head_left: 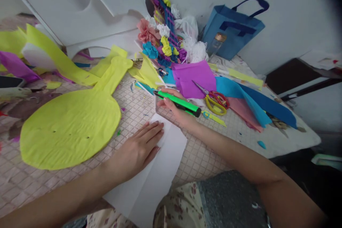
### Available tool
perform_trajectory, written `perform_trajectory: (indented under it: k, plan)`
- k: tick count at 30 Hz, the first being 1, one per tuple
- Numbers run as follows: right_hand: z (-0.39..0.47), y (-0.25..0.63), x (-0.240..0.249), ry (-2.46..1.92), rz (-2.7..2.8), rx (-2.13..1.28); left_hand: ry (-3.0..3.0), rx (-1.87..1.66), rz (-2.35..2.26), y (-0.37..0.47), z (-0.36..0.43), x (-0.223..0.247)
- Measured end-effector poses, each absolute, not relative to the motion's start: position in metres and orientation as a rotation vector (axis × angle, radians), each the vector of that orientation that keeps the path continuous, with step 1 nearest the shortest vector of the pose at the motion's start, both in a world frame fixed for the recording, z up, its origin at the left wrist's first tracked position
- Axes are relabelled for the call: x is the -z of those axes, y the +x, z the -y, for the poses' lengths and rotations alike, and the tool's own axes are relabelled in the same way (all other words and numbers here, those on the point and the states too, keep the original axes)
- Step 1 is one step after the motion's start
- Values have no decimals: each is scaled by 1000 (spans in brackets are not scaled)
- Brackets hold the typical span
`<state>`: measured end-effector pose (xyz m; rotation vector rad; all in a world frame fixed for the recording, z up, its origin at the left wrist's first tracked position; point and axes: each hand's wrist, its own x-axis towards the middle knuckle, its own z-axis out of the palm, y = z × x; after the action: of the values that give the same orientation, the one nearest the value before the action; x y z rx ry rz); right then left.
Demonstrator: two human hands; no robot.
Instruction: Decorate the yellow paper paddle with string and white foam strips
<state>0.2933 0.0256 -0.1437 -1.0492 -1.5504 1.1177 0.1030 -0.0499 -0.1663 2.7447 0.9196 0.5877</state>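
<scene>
My left hand point(141, 144) lies flat, fingers stretched out, on a sheet of white paper point(160, 171) with a crease running along it. The paper hangs over the near edge of the table. Just beyond its far end, my right hand point(175, 108) is closed around a green and black utility knife point(184, 102), whose front end points left. I cannot make out whether its blade is out. To the left lies a yellow paper-covered guitar-shaped cutout point(72, 124) with a few small holes. Scissors point(213, 99) with red and yellow handles rest beyond my right hand.
The table point(213, 160) has a chequered cover. Purple paper point(193, 78), blue paper strips point(243, 96) and yellow sheets point(61, 60) are strewn about. A decorated guitar shape with paper flowers point(167, 44) leans at the back, near a blue bag point(229, 32) and a glass jar point(217, 42).
</scene>
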Motion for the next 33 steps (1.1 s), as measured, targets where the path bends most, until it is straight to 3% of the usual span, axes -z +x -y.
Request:
perform_trajectory:
  k: [8,33]
  plan:
    - [-2,321,142,-1102,1636,-1314,2698,-621,-904,104,49,164]
    - [3,325,123,-1222,1790,-1359,2695,-622,-890,104,49,165]
